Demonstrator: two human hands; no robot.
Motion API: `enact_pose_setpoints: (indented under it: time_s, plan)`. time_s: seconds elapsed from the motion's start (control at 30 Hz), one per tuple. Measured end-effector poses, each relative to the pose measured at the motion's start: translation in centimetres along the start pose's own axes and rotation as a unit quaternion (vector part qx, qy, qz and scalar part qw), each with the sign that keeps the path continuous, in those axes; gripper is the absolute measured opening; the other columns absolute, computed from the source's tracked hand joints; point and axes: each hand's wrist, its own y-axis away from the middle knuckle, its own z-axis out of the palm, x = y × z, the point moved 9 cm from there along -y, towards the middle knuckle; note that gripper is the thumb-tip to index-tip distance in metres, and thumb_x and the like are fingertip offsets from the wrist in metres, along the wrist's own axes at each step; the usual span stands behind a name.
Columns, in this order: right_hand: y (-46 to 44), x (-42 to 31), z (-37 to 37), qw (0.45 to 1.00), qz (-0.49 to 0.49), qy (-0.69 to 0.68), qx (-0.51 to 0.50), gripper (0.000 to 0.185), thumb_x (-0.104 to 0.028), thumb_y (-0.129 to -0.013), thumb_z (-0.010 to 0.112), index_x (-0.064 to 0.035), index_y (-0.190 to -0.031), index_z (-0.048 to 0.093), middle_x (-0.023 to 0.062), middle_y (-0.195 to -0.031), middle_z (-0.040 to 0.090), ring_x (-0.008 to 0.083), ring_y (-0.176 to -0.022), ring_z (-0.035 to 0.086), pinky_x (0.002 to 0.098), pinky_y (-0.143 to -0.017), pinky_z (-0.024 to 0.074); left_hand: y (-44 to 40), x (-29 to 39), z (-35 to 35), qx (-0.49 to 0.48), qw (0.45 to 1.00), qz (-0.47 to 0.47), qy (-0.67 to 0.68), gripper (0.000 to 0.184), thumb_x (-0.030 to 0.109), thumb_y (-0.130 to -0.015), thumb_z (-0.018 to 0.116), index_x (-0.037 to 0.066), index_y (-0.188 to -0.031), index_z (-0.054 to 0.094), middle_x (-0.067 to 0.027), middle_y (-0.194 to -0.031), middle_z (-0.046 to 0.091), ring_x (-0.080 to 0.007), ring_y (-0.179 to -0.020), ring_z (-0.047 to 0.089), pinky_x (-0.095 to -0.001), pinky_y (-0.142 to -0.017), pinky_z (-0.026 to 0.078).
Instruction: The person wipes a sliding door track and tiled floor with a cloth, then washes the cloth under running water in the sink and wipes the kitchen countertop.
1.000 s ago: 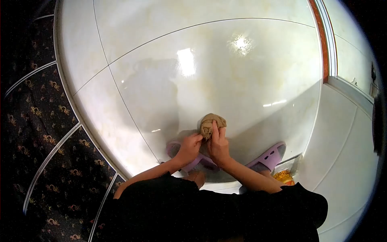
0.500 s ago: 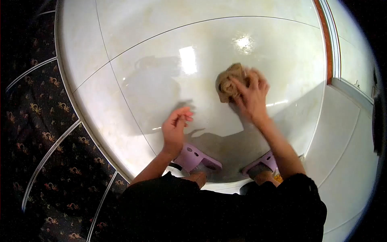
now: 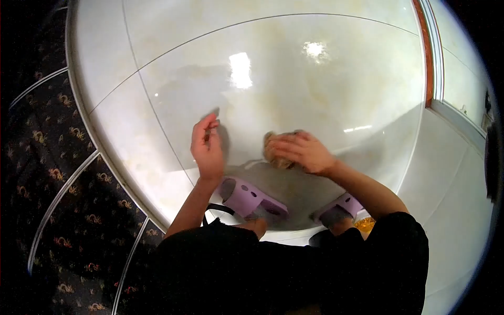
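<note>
My right hand (image 3: 307, 152) presses a crumpled brown cloth (image 3: 271, 148) against the glossy pale floor tiles (image 3: 315, 94). Its fingers lie over the top of the cloth and hide most of it. To the left, my left hand (image 3: 207, 144) hovers over the floor, holding nothing, its fingers loosely bent and apart. Below the hands are my feet in lilac slippers (image 3: 247, 198), set apart on the tiles.
A dark panelled surface with small printed figures (image 3: 63, 173) runs along the left. On the right stand a brown-and-silver door frame (image 3: 428, 58) and a pale tiled wall (image 3: 436, 157). Something orange (image 3: 365, 224) shows beside the right slipper.
My right hand has drawn the cloth back toward my feet and slightly left, its fingers now flatter over it. My left hand has moved left and a little forward.
</note>
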Motion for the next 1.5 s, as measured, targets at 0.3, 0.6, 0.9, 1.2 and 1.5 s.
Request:
enact_pose_setpoints:
  time_s: [0.3, 0.6, 0.9, 1.2, 1.5]
  plan:
    - [20.2, 6.7, -7.5, 0.946, 0.236, 0.193, 0.107, 0.054, -0.006, -0.079, 0.059, -0.0043, -0.133, 0.05, 0.0152, -0.144, 0.046, 0.0369, -0.133, 0.043, 0.0488, -0.108, 0.0366, -0.4, 0.4, 0.2, -0.008, 0.998, 0.055, -0.039, 0.035, -0.005, -0.093, 0.045, 0.003, -0.124, 0.06, -0.0071, -0.117, 0.058, -0.0138, -0.098, 0.056, -0.0249, -0.083, 0.045]
    - [13.8, -0.3, 3.4, 0.915, 0.336, 0.085, 0.204, 0.1, -0.037, -0.075, 0.076, -0.0021, -0.149, 0.019, 0.0339, -0.154, 0.009, 0.0517, -0.143, 0.008, 0.0646, -0.113, 0.01, -0.8, 0.3, 0.3, -0.001, 0.998, 0.062, -0.015, 0.035, -0.006, -0.093, 0.045, 0.003, -0.124, 0.06, -0.0077, -0.118, 0.056, -0.0134, -0.097, 0.054, -0.0247, -0.085, 0.045]
    - [-8.1, -4.2, 1.4, 0.973, 0.136, -0.021, 0.184, 0.041, -0.026, -0.08, 0.068, -0.0251, -0.121, 0.063, 0.0026, -0.14, 0.047, 0.0267, -0.139, 0.034, 0.052, -0.112, 0.0238, -1.1, 0.3, 0.0, 0.002, 0.996, 0.084, -0.037, 0.032, -0.005, -0.094, 0.046, 0.002, -0.122, 0.061, -0.0091, -0.117, 0.056, -0.0145, -0.097, 0.055, -0.0254, -0.083, 0.046]
    - [-0.8, -4.8, 2.8, 0.993, -0.12, 0.014, 0.013, 0.029, -0.027, -0.083, 0.058, -0.0295, -0.111, 0.067, -0.0059, -0.137, 0.054, 0.0218, -0.139, 0.038, 0.0535, -0.117, 0.0231, -1.2, 0.7, -0.1, -0.002, 0.993, 0.089, -0.072, 0.031, -0.004, -0.094, 0.047, 0.002, -0.121, 0.062, -0.0098, -0.118, 0.056, -0.0158, -0.097, 0.056, -0.0267, -0.084, 0.047]
    - [8.9, -2.7, 3.3, 0.969, 0.149, 0.193, 0.022, 0.055, -0.023, -0.083, 0.056, -0.0333, -0.137, 0.05, -0.0004, -0.149, 0.036, 0.0226, -0.128, 0.038, 0.0465, -0.103, 0.0305, -1.4, 0.9, 0.3, -0.003, 0.989, 0.096, -0.116, 0.029, -0.001, -0.095, 0.049, 0.003, -0.119, 0.064, -0.0081, -0.117, 0.052, -0.0131, -0.091, 0.052, -0.0254, -0.077, 0.045]
